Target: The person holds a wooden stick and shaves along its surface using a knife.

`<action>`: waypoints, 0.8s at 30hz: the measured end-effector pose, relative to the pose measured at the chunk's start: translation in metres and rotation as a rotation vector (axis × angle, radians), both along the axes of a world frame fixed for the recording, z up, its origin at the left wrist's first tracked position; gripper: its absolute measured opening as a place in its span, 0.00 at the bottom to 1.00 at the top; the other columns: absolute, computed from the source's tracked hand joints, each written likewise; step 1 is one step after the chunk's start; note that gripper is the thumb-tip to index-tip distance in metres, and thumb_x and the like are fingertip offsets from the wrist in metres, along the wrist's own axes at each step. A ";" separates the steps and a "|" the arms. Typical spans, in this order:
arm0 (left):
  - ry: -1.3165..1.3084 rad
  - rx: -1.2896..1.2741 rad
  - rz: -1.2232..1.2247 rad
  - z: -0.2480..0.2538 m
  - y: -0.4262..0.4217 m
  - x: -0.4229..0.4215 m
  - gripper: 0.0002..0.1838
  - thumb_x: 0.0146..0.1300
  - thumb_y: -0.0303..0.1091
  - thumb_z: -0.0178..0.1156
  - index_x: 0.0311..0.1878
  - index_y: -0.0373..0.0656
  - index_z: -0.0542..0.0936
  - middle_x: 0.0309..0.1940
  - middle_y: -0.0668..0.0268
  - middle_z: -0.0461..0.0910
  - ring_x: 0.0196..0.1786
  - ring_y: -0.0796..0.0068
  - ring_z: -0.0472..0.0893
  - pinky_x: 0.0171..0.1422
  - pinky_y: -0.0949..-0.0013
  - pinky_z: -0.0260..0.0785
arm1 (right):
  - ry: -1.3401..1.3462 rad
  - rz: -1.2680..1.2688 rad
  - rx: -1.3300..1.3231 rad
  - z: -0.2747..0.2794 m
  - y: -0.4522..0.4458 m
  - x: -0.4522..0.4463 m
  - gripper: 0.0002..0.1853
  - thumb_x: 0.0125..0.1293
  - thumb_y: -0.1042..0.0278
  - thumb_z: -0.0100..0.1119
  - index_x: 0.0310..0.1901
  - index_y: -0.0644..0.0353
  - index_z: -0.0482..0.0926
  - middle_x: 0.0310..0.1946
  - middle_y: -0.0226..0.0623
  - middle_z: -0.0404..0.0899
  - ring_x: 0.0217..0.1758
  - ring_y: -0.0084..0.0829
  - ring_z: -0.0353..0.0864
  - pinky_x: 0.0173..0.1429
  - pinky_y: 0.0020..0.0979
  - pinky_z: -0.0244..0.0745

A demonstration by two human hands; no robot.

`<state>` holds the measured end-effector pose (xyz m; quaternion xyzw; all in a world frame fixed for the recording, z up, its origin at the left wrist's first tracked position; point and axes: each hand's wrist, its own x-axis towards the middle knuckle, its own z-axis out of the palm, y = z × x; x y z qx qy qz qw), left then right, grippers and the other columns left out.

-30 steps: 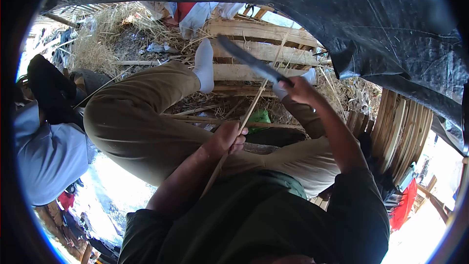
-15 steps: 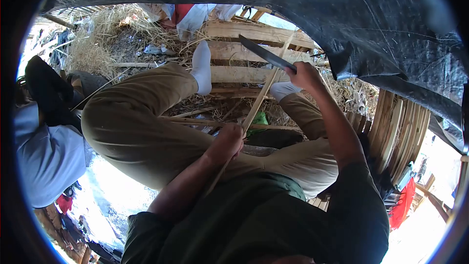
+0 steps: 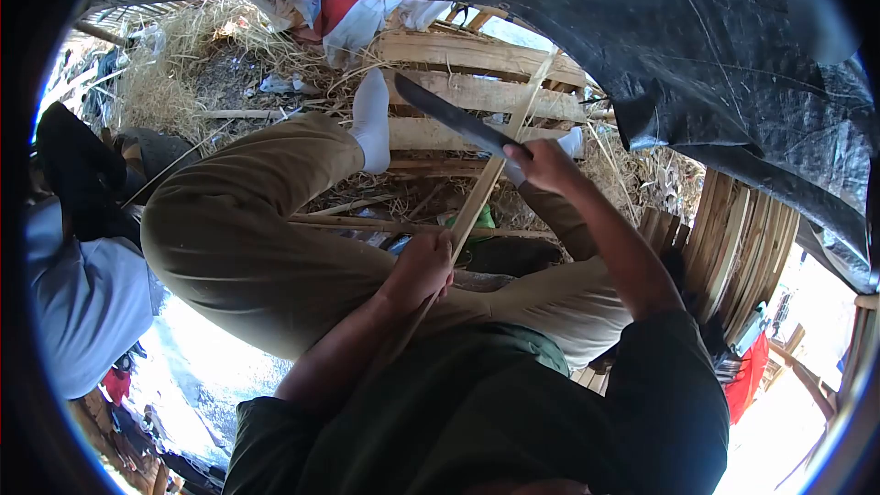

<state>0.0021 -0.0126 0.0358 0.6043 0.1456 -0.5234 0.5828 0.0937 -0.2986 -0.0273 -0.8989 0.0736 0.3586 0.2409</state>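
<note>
My left hand [image 3: 420,269] is closed around a long pale wooden strip [image 3: 480,194], with its fist above my lap. From the fist the strip slants up and away to the right, and its lower end runs back beside my forearm. A machete [image 3: 451,117] is gripped in my right hand [image 3: 547,166], its dark blade pointing up and to the left. Near the handle the blade crosses the strip; I cannot tell how deep the edge sits. My fingers hide the machete's handle.
Wooden planks [image 3: 477,92] lie beyond my feet, with straw [image 3: 174,82] to their left. A black tarp [image 3: 733,55] hangs overhead and right. Stacked wooden slats [image 3: 744,252] stand right. Another person's leg [image 3: 92,302] is at the left. A thin stick [image 3: 367,223] lies across in front.
My right hand and the machete have moved left and slightly down along the strip, toward me. My left hand keeps its hold on the strip, nearly in place.
</note>
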 end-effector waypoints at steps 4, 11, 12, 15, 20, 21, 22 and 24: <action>0.069 -0.004 0.017 0.000 0.000 0.004 0.23 0.78 0.43 0.38 0.32 0.37 0.73 0.14 0.66 0.70 0.12 0.76 0.70 0.17 0.69 0.65 | -0.047 -0.113 -0.089 -0.014 -0.023 0.011 0.34 0.71 0.38 0.50 0.31 0.70 0.81 0.19 0.47 0.79 0.27 0.44 0.83 0.37 0.48 0.74; 0.058 0.059 0.008 0.001 0.000 0.003 0.24 0.77 0.45 0.37 0.30 0.38 0.72 0.14 0.65 0.69 0.11 0.75 0.69 0.17 0.68 0.64 | -0.080 -0.002 -0.003 -0.005 -0.004 -0.015 0.32 0.72 0.40 0.49 0.33 0.68 0.83 0.23 0.54 0.81 0.31 0.54 0.84 0.36 0.47 0.75; 0.067 0.058 0.029 0.001 -0.001 0.004 0.25 0.77 0.45 0.37 0.30 0.38 0.72 0.14 0.65 0.69 0.11 0.75 0.69 0.17 0.68 0.64 | -0.093 -0.040 -0.037 -0.009 -0.016 -0.004 0.33 0.72 0.39 0.49 0.33 0.68 0.83 0.24 0.55 0.81 0.32 0.55 0.84 0.37 0.48 0.75; 0.093 0.033 0.002 -0.005 -0.001 0.004 0.25 0.77 0.44 0.37 0.29 0.38 0.71 0.13 0.66 0.68 0.11 0.75 0.68 0.16 0.68 0.63 | -0.131 -0.053 -0.062 -0.020 -0.025 -0.003 0.34 0.71 0.37 0.49 0.34 0.69 0.83 0.24 0.56 0.81 0.34 0.54 0.85 0.40 0.49 0.75; 0.065 0.025 -0.005 -0.003 0.002 -0.001 0.24 0.77 0.47 0.36 0.32 0.40 0.71 0.13 0.69 0.67 0.11 0.78 0.67 0.16 0.70 0.62 | -0.158 0.024 0.029 -0.003 -0.007 -0.026 0.32 0.70 0.39 0.52 0.32 0.69 0.82 0.24 0.54 0.81 0.31 0.52 0.85 0.37 0.46 0.74; 0.070 0.033 -0.007 -0.005 0.001 0.000 0.23 0.77 0.47 0.35 0.32 0.41 0.71 0.13 0.69 0.67 0.11 0.78 0.67 0.16 0.71 0.62 | -0.070 -0.028 0.006 -0.001 -0.016 -0.015 0.32 0.70 0.39 0.53 0.31 0.69 0.82 0.24 0.54 0.81 0.31 0.52 0.84 0.37 0.46 0.74; 0.082 0.007 -0.006 -0.006 0.001 0.000 0.23 0.77 0.47 0.35 0.32 0.41 0.71 0.13 0.69 0.67 0.11 0.79 0.66 0.16 0.71 0.62 | -0.102 -0.101 -0.006 -0.003 -0.021 -0.005 0.32 0.70 0.39 0.52 0.31 0.69 0.81 0.24 0.53 0.82 0.31 0.50 0.85 0.37 0.46 0.74; 0.110 -0.041 0.000 -0.008 0.003 0.000 0.23 0.77 0.48 0.35 0.31 0.42 0.70 0.13 0.70 0.66 0.10 0.79 0.65 0.16 0.71 0.62 | -0.007 -0.203 -0.018 0.005 -0.009 -0.011 0.32 0.70 0.38 0.52 0.31 0.68 0.81 0.23 0.52 0.82 0.30 0.47 0.85 0.37 0.46 0.74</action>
